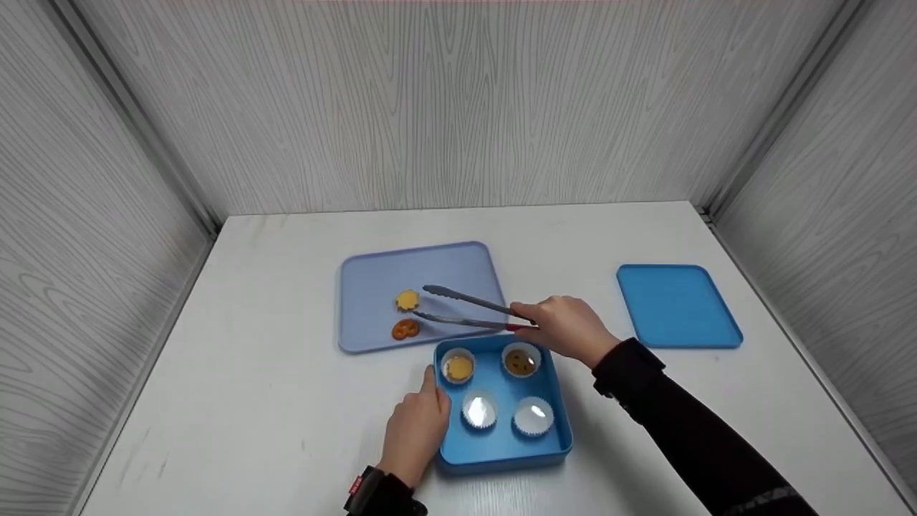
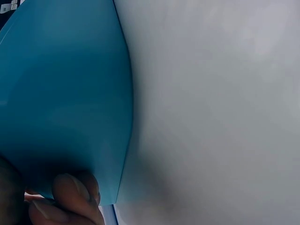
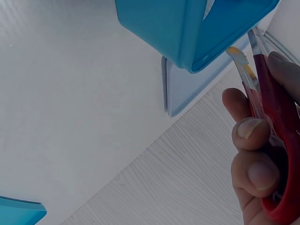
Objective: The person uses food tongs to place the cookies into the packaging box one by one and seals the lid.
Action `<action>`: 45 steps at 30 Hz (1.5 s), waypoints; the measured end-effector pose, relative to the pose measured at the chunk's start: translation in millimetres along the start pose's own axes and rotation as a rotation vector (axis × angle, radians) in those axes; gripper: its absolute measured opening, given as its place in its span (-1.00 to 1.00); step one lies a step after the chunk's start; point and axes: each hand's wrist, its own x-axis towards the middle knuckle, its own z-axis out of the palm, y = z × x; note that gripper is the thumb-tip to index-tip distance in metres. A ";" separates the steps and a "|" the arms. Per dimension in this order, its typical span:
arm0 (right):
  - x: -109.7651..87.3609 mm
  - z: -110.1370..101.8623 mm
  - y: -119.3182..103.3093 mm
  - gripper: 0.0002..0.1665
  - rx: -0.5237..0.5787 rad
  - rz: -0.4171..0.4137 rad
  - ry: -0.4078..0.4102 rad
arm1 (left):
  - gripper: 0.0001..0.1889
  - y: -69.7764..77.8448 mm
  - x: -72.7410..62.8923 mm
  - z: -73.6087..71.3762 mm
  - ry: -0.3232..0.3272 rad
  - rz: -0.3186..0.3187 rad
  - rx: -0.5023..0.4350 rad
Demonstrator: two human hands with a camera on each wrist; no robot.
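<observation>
My right hand [image 1: 566,328] grips tongs [image 1: 466,322] with red handles [image 3: 276,103]; their tips are apart beside a yellow flower-shaped cookie [image 1: 407,300] on the lavender tray [image 1: 372,276]. Just nearer on that tray lies a brown pretzel [image 1: 405,330]. At the left wall of the blue box [image 1: 501,448], my left hand [image 1: 415,426] holds on, its index finger stretched along the rim and other fingers [image 2: 70,192] curled against the outside. Inside the box, one paper cup [image 1: 458,352] holds a yellow cookie [image 1: 458,368] and another a brown spotted cookie [image 1: 520,362].
Two plain white paper cups [image 1: 479,411] stand in the box's near half. To the right lies a flat blue tray or lid [image 1: 679,307] on the white table [image 1: 251,373]. Grey wood-grain panels [image 1: 458,107] rise behind and on both sides.
</observation>
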 end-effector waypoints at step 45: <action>18.4 18.0 -13.1 -0.60 -0.058 0.026 0.024 | -0.44 -0.4 1.0 -0.3 -0.001 -0.010 0.009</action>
